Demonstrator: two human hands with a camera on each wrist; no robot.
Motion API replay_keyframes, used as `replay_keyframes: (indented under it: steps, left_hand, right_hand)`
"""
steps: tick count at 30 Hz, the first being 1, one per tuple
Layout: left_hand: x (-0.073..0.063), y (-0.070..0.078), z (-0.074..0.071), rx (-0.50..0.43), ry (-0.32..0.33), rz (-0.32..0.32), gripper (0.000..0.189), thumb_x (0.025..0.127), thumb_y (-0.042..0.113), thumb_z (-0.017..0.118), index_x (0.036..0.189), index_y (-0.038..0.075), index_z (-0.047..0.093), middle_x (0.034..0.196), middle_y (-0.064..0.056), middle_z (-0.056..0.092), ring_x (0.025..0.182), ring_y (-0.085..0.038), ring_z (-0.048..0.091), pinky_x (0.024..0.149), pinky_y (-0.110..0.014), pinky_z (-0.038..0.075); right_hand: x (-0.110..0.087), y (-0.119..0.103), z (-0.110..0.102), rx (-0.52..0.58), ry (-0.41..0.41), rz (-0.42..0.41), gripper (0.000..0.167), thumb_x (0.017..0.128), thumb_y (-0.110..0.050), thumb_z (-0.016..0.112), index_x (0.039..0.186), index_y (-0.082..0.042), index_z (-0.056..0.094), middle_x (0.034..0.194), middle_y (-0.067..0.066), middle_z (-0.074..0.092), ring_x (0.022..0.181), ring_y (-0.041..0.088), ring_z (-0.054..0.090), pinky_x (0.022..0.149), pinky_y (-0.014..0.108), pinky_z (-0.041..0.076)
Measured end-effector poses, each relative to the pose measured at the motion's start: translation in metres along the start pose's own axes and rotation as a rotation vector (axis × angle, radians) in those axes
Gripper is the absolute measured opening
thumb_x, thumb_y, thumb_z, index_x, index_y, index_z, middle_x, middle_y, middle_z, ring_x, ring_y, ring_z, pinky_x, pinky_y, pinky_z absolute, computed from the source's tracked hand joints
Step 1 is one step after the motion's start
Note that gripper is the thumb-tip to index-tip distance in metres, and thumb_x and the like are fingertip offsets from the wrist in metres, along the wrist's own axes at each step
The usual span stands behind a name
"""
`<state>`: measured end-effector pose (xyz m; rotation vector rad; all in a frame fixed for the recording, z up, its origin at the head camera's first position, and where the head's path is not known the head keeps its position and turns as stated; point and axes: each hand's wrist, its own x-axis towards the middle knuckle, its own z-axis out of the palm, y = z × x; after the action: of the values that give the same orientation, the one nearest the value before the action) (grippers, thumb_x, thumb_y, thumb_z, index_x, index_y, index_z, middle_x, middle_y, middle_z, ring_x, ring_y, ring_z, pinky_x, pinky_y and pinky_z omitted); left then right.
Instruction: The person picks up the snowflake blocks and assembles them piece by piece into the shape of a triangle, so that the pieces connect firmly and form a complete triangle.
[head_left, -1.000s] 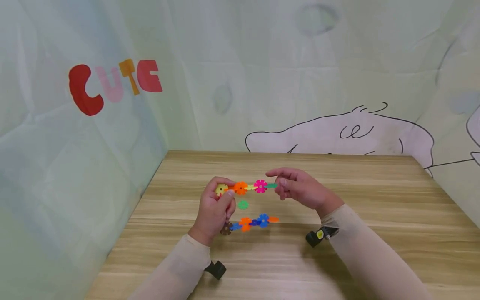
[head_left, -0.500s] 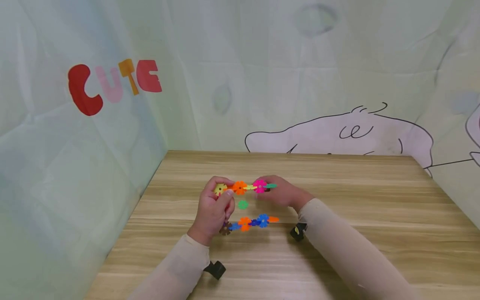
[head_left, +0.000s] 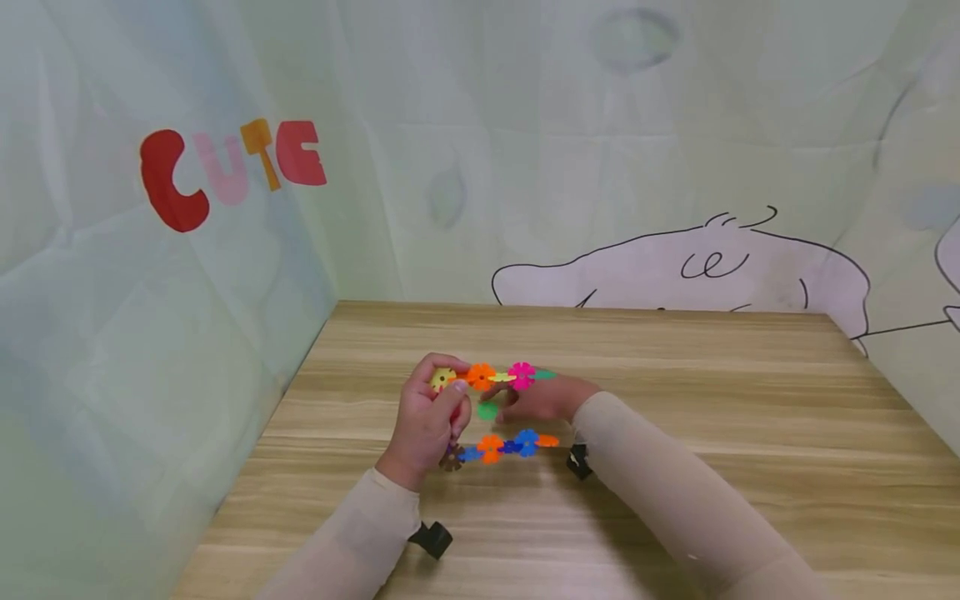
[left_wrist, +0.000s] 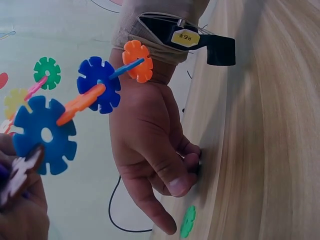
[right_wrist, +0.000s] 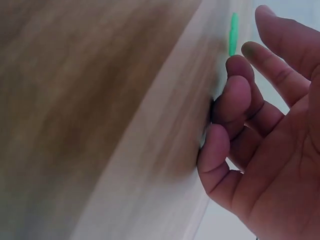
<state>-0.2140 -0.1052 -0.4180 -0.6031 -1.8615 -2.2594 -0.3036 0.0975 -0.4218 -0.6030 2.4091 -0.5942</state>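
My left hand grips a linked chain of snowflake discs above the table. Its upper row runs from a yellow disc by the fingers through an orange disc to a pink disc and a green end. The lower row goes from a brown disc through orange to a blue disc. Behind the upper row my right hand, partly hidden by it, reaches down to a loose green disc on the table. Its fingertips are right by that disc, with thumb and forefinger spread apart.
The wooden table meets a pale fabric wall at the back and left. Black wrist cameras hang under both sleeves; the right one shows in the left wrist view.
My right hand has left the green end of the upper row and moved left and down behind the chain to the loose green disc. The left hand stays in place with the chain.
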Motion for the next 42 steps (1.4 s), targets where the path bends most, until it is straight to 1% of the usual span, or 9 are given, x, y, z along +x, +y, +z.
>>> replay_keyframes:
  steps: [5,10,13,17,24,30,34,39,42]
  left_hand:
    - [-0.001,0.0,0.0,0.016,0.012,-0.031,0.016,0.106,0.003,0.048,0.121,-0.003,0.05,0.054,-0.002,0.046,0.042,-0.014,0.042,0.039,-0.019,0.039]
    - [-0.001,0.0,0.0,0.015,0.019,-0.038,0.016,0.106,0.003,0.048,0.121,-0.002,0.051,0.054,-0.001,0.045,0.042,-0.013,0.042,0.039,-0.019,0.038]
    - [-0.001,0.0,0.0,0.011,0.02,-0.033,0.016,0.106,0.003,0.048,0.12,-0.002,0.051,0.054,-0.001,0.045,0.042,-0.013,0.041,0.039,-0.019,0.038]
    - [-0.001,0.001,0.001,0.009,0.022,-0.028,0.016,0.106,0.003,0.047,0.12,-0.003,0.051,0.053,-0.001,0.045,0.041,-0.013,0.041,0.039,-0.02,0.038]
    - [-0.002,0.001,0.001,0.022,0.031,-0.035,0.016,0.106,0.004,0.048,0.12,-0.002,0.051,0.054,-0.001,0.046,0.042,-0.013,0.041,0.039,-0.02,0.038]
    - [-0.001,0.001,0.001,0.016,0.029,-0.017,0.016,0.106,0.003,0.047,0.12,-0.003,0.051,0.054,-0.001,0.045,0.042,-0.013,0.041,0.04,-0.019,0.038]
    - [-0.001,0.002,0.001,0.013,0.028,-0.006,0.016,0.106,0.003,0.047,0.12,-0.004,0.051,0.053,-0.001,0.045,0.042,-0.012,0.042,0.041,-0.019,0.039]
    - [-0.001,0.001,0.001,0.022,0.029,-0.007,0.015,0.106,0.002,0.047,0.119,-0.003,0.051,0.055,-0.001,0.046,0.042,-0.013,0.042,0.04,-0.02,0.039]
    - [-0.001,0.001,0.001,0.023,0.032,-0.008,0.015,0.106,0.002,0.047,0.119,-0.003,0.051,0.055,-0.001,0.046,0.042,-0.013,0.042,0.04,-0.02,0.039]
  right_hand:
    - [0.005,-0.001,0.002,-0.016,-0.03,-0.016,0.043,0.1,-0.044,0.068,0.143,-0.047,0.061,0.128,-0.002,0.067,0.133,0.028,0.055,0.117,0.064,0.036]
    - [0.007,-0.001,0.003,0.015,-0.026,-0.016,0.038,0.097,-0.028,0.073,0.131,-0.044,0.068,0.119,-0.008,0.067,0.118,0.023,0.059,0.108,0.053,0.045]
    - [0.008,0.0,0.003,0.003,-0.011,-0.024,0.036,0.095,-0.022,0.075,0.125,-0.042,0.07,0.111,-0.009,0.067,0.109,0.02,0.06,0.104,0.048,0.048]
    - [0.009,0.0,0.003,0.0,-0.002,-0.034,0.03,0.094,-0.022,0.077,0.119,-0.037,0.07,0.109,-0.01,0.067,0.108,0.018,0.06,0.104,0.045,0.049]
    - [0.008,-0.001,0.003,-0.015,0.0,-0.015,0.022,0.091,-0.024,0.082,0.107,-0.027,0.066,0.105,-0.004,0.064,0.102,0.021,0.058,0.096,0.042,0.05]
    - [0.009,0.0,0.004,-0.05,0.013,0.039,0.026,0.09,-0.032,0.084,0.108,-0.026,0.066,0.104,-0.007,0.065,0.1,0.018,0.06,0.1,0.043,0.052]
    - [0.007,-0.001,0.004,-0.039,0.026,0.045,0.027,0.09,-0.032,0.084,0.107,-0.024,0.065,0.103,-0.005,0.066,0.099,0.019,0.06,0.098,0.043,0.052]
    - [0.002,0.001,0.004,-0.014,0.036,0.019,0.025,0.091,-0.029,0.083,0.103,-0.021,0.062,0.101,0.0,0.064,0.098,0.022,0.058,0.092,0.041,0.05]
    - [-0.002,0.006,0.002,-0.007,0.065,-0.033,0.021,0.091,-0.029,0.08,0.102,-0.021,0.065,0.092,-0.002,0.064,0.092,0.02,0.057,0.088,0.039,0.048]
